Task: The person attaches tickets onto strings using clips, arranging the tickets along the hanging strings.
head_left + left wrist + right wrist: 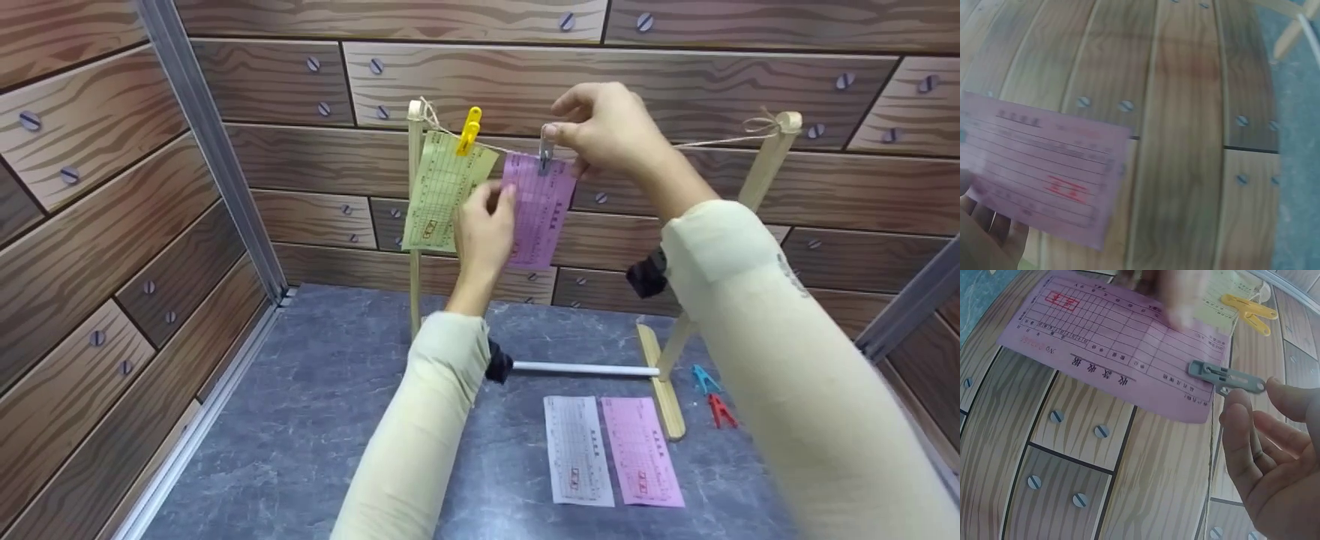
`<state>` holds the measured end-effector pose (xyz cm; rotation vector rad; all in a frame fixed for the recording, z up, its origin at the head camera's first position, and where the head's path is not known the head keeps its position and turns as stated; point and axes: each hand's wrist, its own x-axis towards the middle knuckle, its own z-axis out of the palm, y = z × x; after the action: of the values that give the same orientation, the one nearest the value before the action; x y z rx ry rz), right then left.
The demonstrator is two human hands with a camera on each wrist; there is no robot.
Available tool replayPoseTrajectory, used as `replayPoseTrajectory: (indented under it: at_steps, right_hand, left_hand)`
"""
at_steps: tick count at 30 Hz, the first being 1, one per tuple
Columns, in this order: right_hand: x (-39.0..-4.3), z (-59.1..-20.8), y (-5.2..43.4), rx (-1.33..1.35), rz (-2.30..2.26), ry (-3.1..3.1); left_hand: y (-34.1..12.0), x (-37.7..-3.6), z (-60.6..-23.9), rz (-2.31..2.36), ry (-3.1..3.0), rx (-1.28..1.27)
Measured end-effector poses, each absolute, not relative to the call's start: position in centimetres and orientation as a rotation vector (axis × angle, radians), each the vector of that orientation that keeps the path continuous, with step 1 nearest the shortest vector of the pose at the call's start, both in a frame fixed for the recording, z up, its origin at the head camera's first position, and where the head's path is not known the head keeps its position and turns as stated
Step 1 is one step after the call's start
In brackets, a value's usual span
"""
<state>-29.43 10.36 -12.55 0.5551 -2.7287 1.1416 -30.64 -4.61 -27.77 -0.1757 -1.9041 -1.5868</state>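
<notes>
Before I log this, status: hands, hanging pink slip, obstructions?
Right hand at grey clip, left hand at pink slip; grips unclear. Clip on slip's top edge. No obstruction visible.

Four printed slips [578,451], four clips [469,133], two posts [769,163], one string [720,142] and one rod [585,368] are showing across the frame

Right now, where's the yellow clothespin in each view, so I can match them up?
Head: yellow clothespin in the upper middle, left of centre, at the top of the hanging green slip.
Left wrist: not in this picture.
Right wrist: upper right, yellow clothespin at the green slip's edge.
Shared landmark: the hanging pink slip, lower left in the left wrist view, upper left in the right.
</notes>
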Motion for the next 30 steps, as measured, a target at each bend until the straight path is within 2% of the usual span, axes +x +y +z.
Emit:
replayPoseTrajectory:
  at_steps: [9, 16, 22, 30]
  right_hand:
    - [-27.0, -14.5, 13.3, 0.566, 1.213, -2.518]
    - [-24.5, -16.9, 15.9, 0.589, 1.262, -2.398]
    - [-23.1, -20.4, 19.0, 0.620, 1.273, -2.329]
    - [-23.0, -26.7, 24.8, 0.498, 1.251, -2.383]
  left_hand:
    - [-4.9, -30.8, -34.5, -1.605, -1.953, -0.132]
    - [-5.1, -30.4, -38.4, -1.615, -2.032, -0.084]
    - [-4.9, -29.8, -41.8, -1.633, -2.107, -0.091]
    - [-4.7, -28.8, -45.8, -1.715, -2.203, -0.110]
